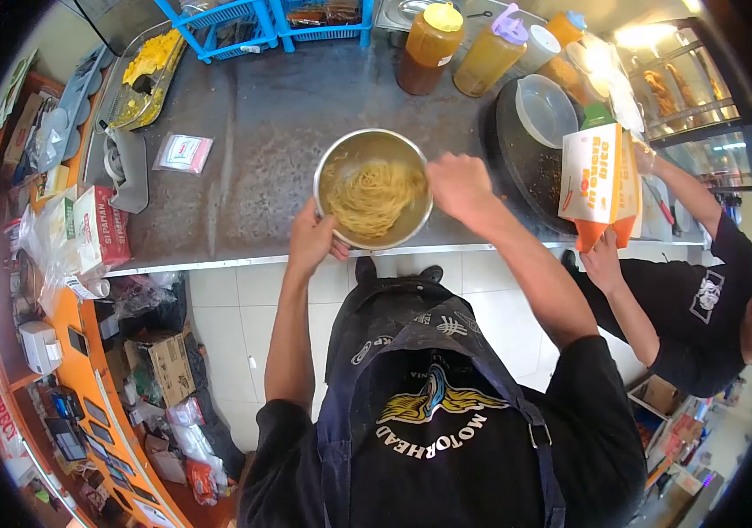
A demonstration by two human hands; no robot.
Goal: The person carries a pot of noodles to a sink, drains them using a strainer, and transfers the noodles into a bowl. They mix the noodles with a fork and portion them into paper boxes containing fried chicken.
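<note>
A metal bowl holding pale yellow noodles stands near the front edge of the steel counter. My left hand grips the bowl's lower left rim, its fingers against the outside wall. At the bowl's right rim is my right hand, closed in a fist. What it holds is hidden; the noodles beside it look slightly blurred.
Sauce bottles and blue baskets line the back. A dark round pan carries a clear bowl. On the right, a co-worker holds printed boxes. A tray and a small packet lie left.
</note>
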